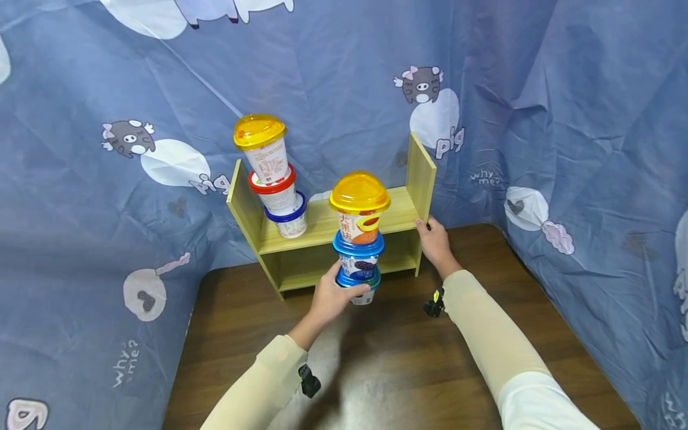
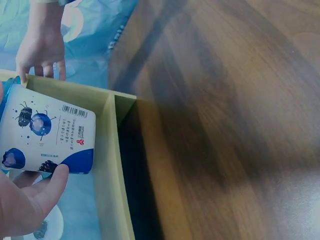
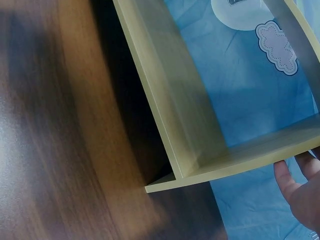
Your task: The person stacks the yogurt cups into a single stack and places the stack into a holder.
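Observation:
My left hand (image 1: 331,294) grips the lowest cup of a three-cup stack, held up in front of the wooden shelf (image 1: 317,236). That bottom cup (image 2: 52,132) is white, with blueberry pictures, in the left wrist view. Above it are a blue-lidded cup (image 1: 359,263) and an orange cup with a domed yellow lid (image 1: 359,194). The stack leans slightly. My right hand (image 1: 438,245) holds the shelf's right side panel (image 3: 250,162) near its front edge; in the right wrist view its fingertips touch the outer face, and its thumb is out of that view.
On the shelf's middle board, at the left, stands another stack: a yellow-lidded cup (image 1: 263,149), a red-rimmed cup (image 1: 276,191) and a blue-rimmed cup (image 1: 291,222). A brown wooden table (image 1: 398,370) lies below. Blue pig-print cloth (image 1: 333,89) hangs behind and at both sides.

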Tool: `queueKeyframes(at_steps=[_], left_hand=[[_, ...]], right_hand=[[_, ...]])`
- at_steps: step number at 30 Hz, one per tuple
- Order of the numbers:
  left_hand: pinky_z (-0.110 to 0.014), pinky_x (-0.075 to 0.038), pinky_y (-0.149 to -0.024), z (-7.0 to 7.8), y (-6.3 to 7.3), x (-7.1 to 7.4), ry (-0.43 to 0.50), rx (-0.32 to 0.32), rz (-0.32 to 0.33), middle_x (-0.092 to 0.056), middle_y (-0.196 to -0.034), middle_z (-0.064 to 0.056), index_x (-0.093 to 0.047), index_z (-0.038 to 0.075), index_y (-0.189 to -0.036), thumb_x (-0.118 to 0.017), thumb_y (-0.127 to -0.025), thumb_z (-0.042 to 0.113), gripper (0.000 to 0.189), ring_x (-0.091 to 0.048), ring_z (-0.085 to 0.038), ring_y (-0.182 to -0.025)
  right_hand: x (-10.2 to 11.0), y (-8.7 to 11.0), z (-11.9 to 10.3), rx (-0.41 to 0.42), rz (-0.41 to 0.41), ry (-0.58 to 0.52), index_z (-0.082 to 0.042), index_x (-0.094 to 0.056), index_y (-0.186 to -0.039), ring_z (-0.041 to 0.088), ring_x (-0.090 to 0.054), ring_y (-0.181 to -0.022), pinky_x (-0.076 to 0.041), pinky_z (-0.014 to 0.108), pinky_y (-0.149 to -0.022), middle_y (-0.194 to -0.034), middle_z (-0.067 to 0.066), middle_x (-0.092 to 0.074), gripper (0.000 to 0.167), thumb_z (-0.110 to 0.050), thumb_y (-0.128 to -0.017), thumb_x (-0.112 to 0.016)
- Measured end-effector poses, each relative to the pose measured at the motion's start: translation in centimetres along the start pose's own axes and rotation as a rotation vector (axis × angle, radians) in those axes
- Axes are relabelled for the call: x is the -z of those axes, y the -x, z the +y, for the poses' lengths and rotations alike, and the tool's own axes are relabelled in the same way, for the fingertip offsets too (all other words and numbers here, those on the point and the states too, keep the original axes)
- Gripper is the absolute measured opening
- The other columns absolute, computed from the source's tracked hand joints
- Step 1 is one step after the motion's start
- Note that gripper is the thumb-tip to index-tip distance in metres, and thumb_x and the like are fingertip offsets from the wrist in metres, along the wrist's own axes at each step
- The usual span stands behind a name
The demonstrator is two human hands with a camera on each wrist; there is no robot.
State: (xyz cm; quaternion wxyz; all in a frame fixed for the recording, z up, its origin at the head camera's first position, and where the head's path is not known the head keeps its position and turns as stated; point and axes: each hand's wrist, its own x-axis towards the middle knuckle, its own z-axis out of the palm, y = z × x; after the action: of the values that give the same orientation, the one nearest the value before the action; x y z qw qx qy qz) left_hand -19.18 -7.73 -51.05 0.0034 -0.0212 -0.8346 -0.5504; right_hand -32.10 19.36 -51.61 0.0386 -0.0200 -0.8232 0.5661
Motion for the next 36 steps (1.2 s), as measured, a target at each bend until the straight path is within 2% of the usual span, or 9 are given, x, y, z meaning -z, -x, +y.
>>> queueKeyframes(at_steps=[6,13,19,26,36], left_hand=[[-0.05,-0.053,-0.096,1.0,-0.5,0.5,-0.024,-0.007,0.005,-0.067,-0.129,-0.008,-0.048,0.018,-0.15,-0.088,-0.074,0.049,0.091,-0.065,-0.028,-0.113],[-0.049,-0.053,-0.096,2.7,-1.6,1.2,0.0,-0.042,-0.011,-0.066,-0.129,-0.006,-0.049,0.019,-0.149,-0.087,-0.077,0.046,0.086,-0.065,-0.027,-0.114],[-0.048,-0.054,-0.095,3.8,-2.4,1.7,-0.041,-0.05,-0.003,-0.068,-0.126,-0.006,-0.05,0.018,-0.147,-0.088,-0.075,0.047,0.087,-0.066,-0.026,-0.111],[-0.046,-0.054,-0.094,4.8,-3.3,2.0,-0.064,-0.067,-0.014,-0.068,-0.126,-0.005,-0.051,0.02,-0.147,-0.087,-0.074,0.05,0.086,-0.066,-0.025,-0.111],[-0.044,-0.054,-0.094,6.9,-4.7,3.0,-0.089,-0.096,-0.012,-0.069,-0.124,-0.006,-0.052,0.016,-0.147,-0.087,-0.074,0.052,0.088,-0.067,-0.024,-0.109]], right_hand=[[0.1,0.1,-0.2,-0.012,-0.028,-0.004,-0.011,-0.045,-0.152,0.039,-0.049,-0.128,-0.041,0.056,-0.105,-0.143,0.022,-0.053,0.054,-0.041,-0.107,-0.044],[0.3,0.1,-0.3,-0.018,-0.01,0.001,-0.011,-0.05,-0.148,0.037,-0.051,-0.122,-0.043,0.055,-0.103,-0.139,0.022,-0.055,0.052,-0.042,-0.107,-0.045],[0.2,0.0,-0.2,-0.02,-0.004,0.026,-0.01,-0.052,-0.145,0.037,-0.052,-0.116,-0.042,0.053,-0.1,-0.135,0.022,-0.058,0.052,-0.043,-0.107,-0.045],[0.2,0.3,-0.5,-0.016,-0.017,0.012,-0.007,-0.05,-0.147,0.038,-0.051,-0.122,-0.041,0.054,-0.104,-0.137,0.023,-0.057,0.054,-0.042,-0.107,-0.045],[0.1,0.2,-0.4,-0.008,0.0,0.01,-0.007,-0.052,-0.146,0.038,-0.052,-0.121,-0.041,0.054,-0.104,-0.134,0.023,-0.059,0.052,-0.041,-0.107,-0.047]])
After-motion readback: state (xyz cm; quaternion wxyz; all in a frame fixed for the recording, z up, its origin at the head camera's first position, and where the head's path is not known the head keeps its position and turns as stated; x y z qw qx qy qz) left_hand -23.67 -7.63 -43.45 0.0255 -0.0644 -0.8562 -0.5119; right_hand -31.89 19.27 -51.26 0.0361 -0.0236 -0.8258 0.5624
